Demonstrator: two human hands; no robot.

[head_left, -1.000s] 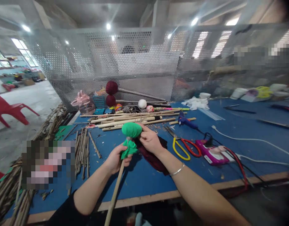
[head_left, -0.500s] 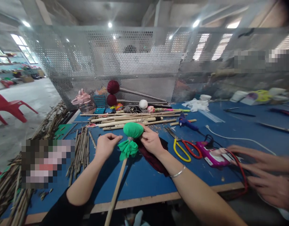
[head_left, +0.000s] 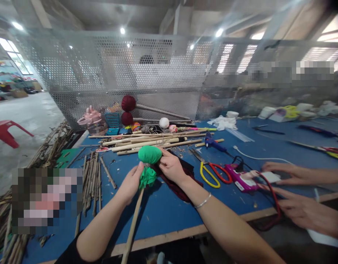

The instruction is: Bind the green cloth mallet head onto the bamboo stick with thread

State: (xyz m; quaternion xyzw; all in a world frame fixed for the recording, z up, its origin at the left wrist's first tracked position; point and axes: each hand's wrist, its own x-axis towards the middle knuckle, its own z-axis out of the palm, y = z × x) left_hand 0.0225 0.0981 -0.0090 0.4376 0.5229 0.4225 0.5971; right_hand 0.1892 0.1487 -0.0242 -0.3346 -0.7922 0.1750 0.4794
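Observation:
A mallet with a round green cloth-covered head (head_left: 150, 154) stands tilted in front of me on a wooden stick (head_left: 134, 223). Below the head the cloth is tied in and flares into a green ruffle (head_left: 148, 178). My left hand (head_left: 133, 180) is closed at the tied neck, fingers pinched on the left side of the cloth. At the right of the head, my right hand (head_left: 171, 165) grips it with curled fingers. Dark red cloth (head_left: 177, 186) lies on the table beneath my right hand.
Scissors (head_left: 210, 172), a blue glue gun (head_left: 213, 143) and a magenta device (head_left: 242, 178) lie to the right. A co-worker's hands (head_left: 301, 201) work beyond them. Sticks (head_left: 93, 179) lie left; more wooden sticks (head_left: 146, 143) and dark red mallets (head_left: 128, 103) lie behind. A perforated screen (head_left: 163, 80) stands at the back.
My left hand has moved right and closed on the mallet's neck. My right hand stays on the head. The view has turned slightly right, and the co-worker's hands have shifted.

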